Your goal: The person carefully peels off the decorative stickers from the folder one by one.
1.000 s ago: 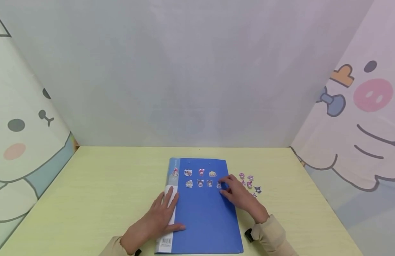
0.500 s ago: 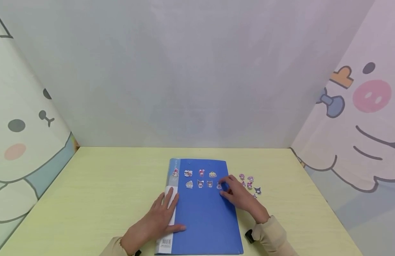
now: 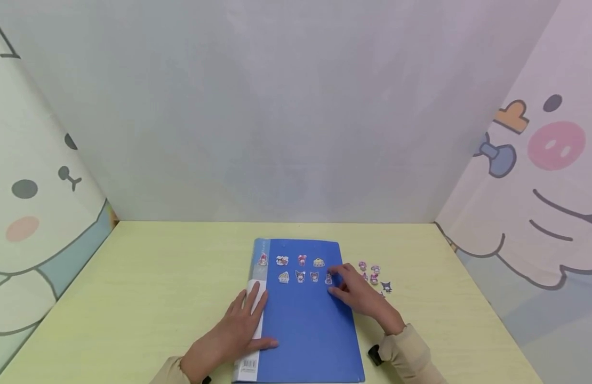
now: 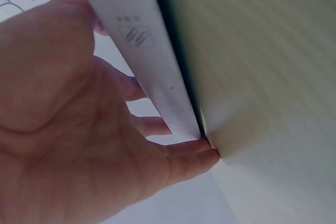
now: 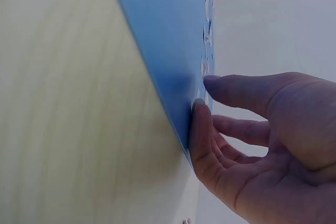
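A blue folder [image 3: 305,330] lies on the table with its pale spine to the left. Two rows of small cartoon stickers [image 3: 300,276] sit across its upper part. My left hand [image 3: 231,325] rests on the spine, fingers spread and thumb reaching onto the cover; the left wrist view shows the palm beside the white spine label [image 4: 137,51]. At the right end of the lower row, the thumb and a finger of my right hand [image 3: 360,293] hold a dark-and-white sticker [image 3: 328,279] by its edges against the cover. The right wrist view partly hides that sticker.
Several loose stickers [image 3: 374,278], pink and dark ones, lie on the pale yellow table [image 3: 445,320] right of the folder, close behind my right hand. A grey-white curtain [image 3: 296,117] stands at the table's far edge, with cartoon-printed cloth at both sides.
Hardly anything differs. The right thumb and finger stay at the same sticker, with only tiny shifts, and the left hand keeps its place on the spine.
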Demonstrator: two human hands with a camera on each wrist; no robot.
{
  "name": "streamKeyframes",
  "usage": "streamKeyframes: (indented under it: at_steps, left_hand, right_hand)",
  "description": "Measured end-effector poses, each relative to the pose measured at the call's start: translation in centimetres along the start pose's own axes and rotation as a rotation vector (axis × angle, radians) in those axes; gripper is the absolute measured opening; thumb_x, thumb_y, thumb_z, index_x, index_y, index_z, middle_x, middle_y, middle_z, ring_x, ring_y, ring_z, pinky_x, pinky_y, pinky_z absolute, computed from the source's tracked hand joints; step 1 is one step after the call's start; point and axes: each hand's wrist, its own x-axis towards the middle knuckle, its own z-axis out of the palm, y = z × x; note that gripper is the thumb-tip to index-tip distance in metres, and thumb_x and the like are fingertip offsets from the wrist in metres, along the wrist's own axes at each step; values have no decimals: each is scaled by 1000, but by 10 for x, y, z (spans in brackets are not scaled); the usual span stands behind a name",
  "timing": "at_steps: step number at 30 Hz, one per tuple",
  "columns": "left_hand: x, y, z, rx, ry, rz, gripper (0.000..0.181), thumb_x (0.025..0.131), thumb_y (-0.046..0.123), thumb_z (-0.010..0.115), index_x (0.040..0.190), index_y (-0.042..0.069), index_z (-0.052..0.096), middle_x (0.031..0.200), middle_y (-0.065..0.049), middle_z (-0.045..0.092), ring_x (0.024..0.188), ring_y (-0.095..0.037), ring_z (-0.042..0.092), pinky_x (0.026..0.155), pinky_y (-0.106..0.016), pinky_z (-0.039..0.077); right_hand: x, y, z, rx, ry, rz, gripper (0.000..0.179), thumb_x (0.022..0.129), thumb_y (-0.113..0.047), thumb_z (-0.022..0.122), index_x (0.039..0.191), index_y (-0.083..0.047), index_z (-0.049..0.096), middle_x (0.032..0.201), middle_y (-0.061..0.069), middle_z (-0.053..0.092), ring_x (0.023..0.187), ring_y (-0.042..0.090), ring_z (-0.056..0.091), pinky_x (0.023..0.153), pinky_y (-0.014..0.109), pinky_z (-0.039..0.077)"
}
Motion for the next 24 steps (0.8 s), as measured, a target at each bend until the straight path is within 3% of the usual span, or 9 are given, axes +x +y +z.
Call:
streamKeyframes:
  at_steps: [13, 20, 24]
  left_hand:
    - [-1, 2, -1, -5, -14, -10, 105, 88, 67, 67, 155, -8, 35, 162, -32, 24, 141, -58, 31, 112, -67, 31]
    - [0, 2, -1, 1, -2, -14, 106, 87, 68, 68, 154, -7, 35, 162, -31, 24, 142, -58, 31, 112, -67, 31]
    - [0, 1, -1, -4, 4, -7, 106, 88, 68, 68, 154, -8, 35, 162, -32, 24, 142, -58, 31, 112, -67, 30]
  right_hand:
    - [2, -1, -1, -8, 16, -1, 23, 100, -5, 66, 122, 1, 61, 111, 12, 54, 79, 14, 52, 66, 26, 48]
    - [16, -7, -1, 37, 62, 29, 4, 99, 3, 64, 103, 2, 63, 90, 10, 55, 62, 11, 59, 56, 25, 53]
    - [22, -6, 0, 44, 69, 61, 3, 98, 3, 65, 97, 2, 62, 79, 8, 58, 58, 12, 59, 53, 25, 52]
